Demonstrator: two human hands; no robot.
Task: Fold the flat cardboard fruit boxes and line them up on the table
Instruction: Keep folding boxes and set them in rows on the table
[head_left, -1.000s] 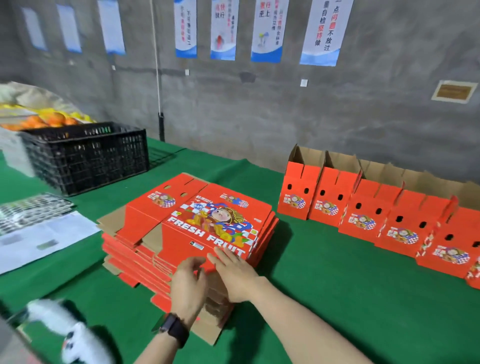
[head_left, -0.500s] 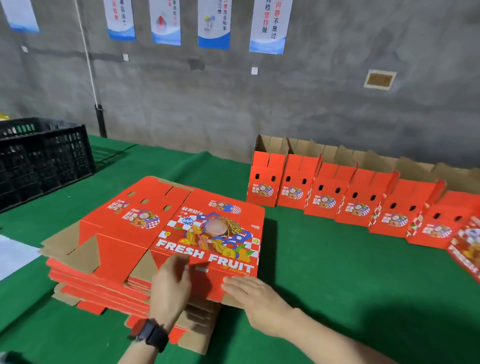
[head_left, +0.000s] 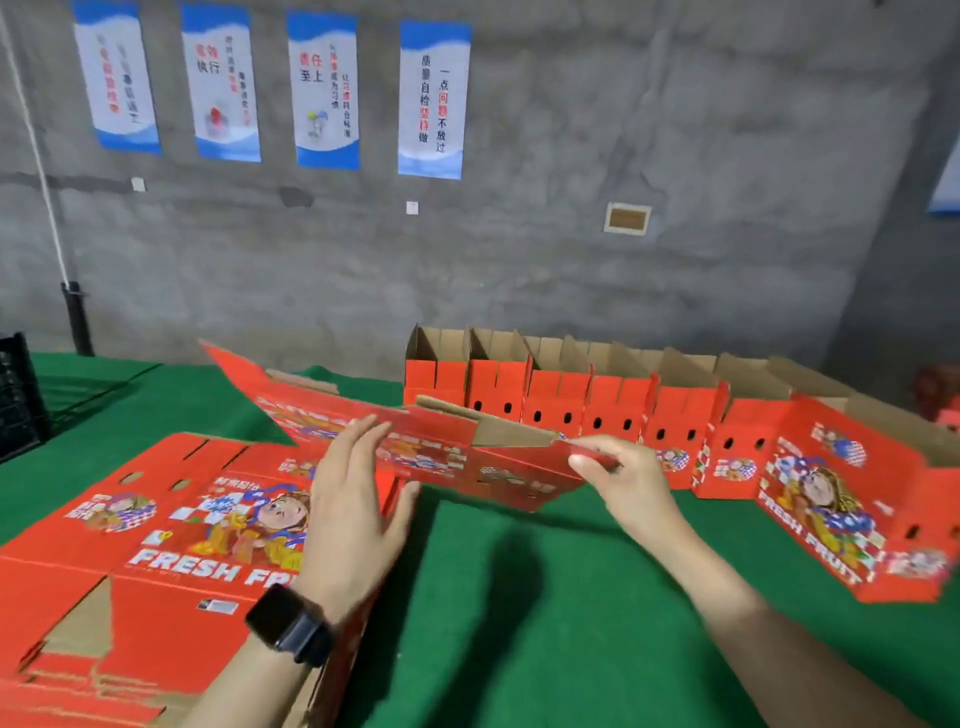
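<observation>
Fingers (head_left: 363, 441) of the left hand (head_left: 358, 514) are straight and close together, pointing up and laid flat against the near face of a red flat box (head_left: 467, 452) held in the air; the thumb sticks out sideways below the box's lower edge. Whether that thumb touches the cardboard I cannot tell. On the right hand (head_left: 628, 488) the fingers (head_left: 597, 470) are curled, and thumb and forefinger pinch the right-hand end of the same box. It hangs tilted between the two hands. Its far left corner rises toward the wall, and a brown inner flap shows along its top edge.

Below it the green-covered table (head_left: 519, 613) fills the lower view. At the left lies the stack of flat boxes (head_left: 171, 525), printed "FRESH FRUIT", with the left wrist crossing above its right edge. Along the back stands the row of folded boxes (head_left: 597, 410), side by side with open tops. At its right end one box (head_left: 831, 499) is turned so that its printed face shows. Four posters (head_left: 322, 88) hang on the grey wall (head_left: 675, 130). A black crate (head_left: 15, 400) is cut off by the left edge. A dark watch (head_left: 288, 621) sits on the left wrist.

The held box hides the lower fronts of the leftmost folded boxes, and its print is blurred.
</observation>
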